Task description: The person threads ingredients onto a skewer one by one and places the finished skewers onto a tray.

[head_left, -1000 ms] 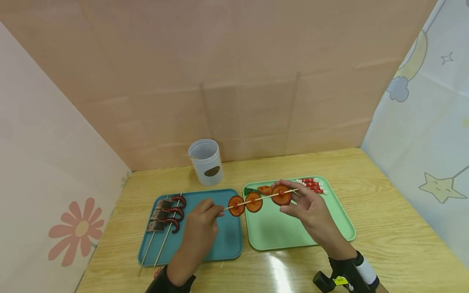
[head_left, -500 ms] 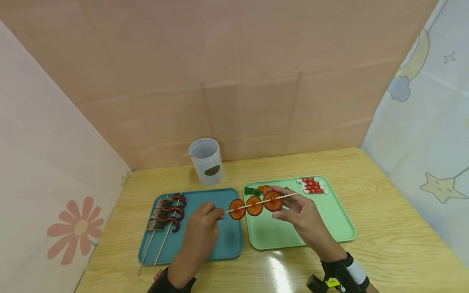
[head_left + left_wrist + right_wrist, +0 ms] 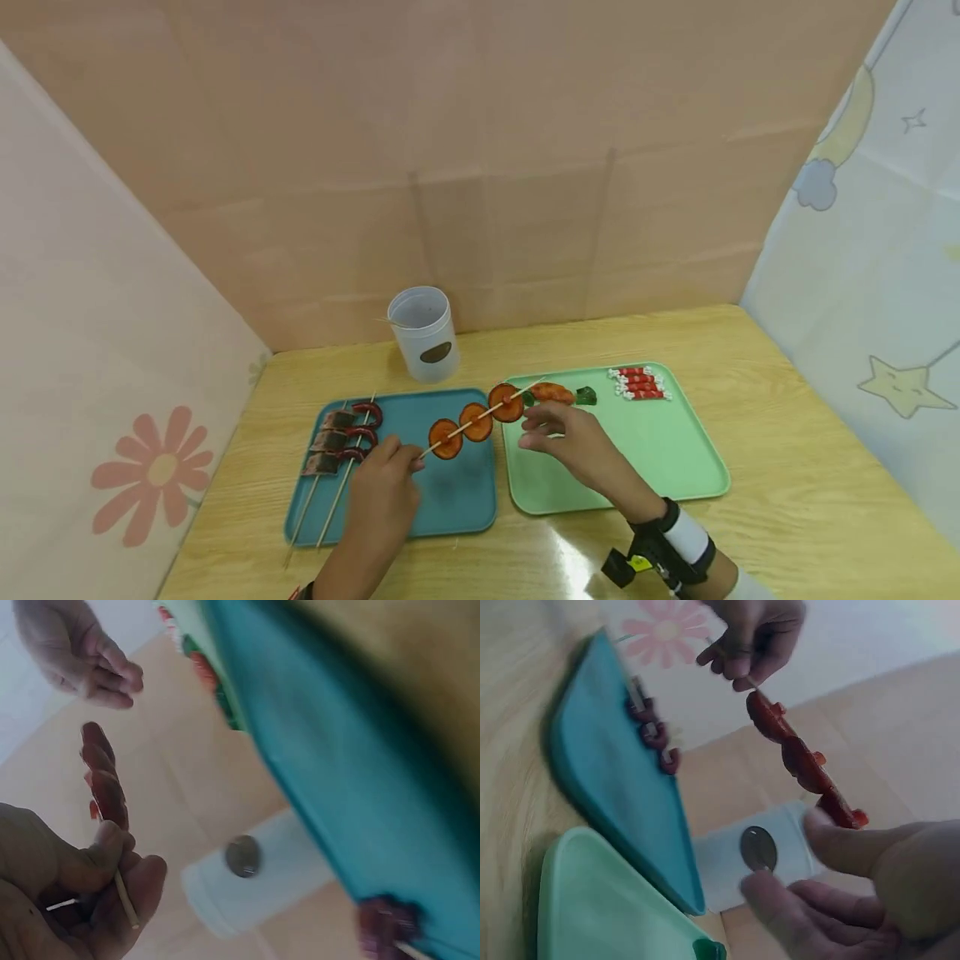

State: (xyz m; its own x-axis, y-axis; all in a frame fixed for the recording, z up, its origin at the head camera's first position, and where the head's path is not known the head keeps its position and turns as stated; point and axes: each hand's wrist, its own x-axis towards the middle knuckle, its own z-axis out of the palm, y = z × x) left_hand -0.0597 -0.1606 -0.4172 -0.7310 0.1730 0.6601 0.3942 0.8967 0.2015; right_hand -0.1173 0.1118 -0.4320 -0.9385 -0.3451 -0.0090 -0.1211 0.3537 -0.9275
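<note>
My left hand pinches the bare lower end of a bamboo skewer, held tilted above the blue tray. Threaded on the skewer are three round orange-brown slices, spaced apart, each with a small red nub at its centre. The skewer's pale tip points up and right, past the last slice. In the left wrist view the thumb and fingers close around the stick. My right hand hovers over the green tray, fingers loosely bent with nothing between them, just beside the last slice.
Two skewers lie on the blue tray's left side, one with greyish-pink pieces, the other with dark red curls. An orange piece, green pieces and red-and-white twisted rolls lie on the green tray. Behind stands a white cup.
The last slice slid down the skewer toward the others. My right hand then let go of it, and my left hand moved the skewer left, tilting its tip upward.
</note>
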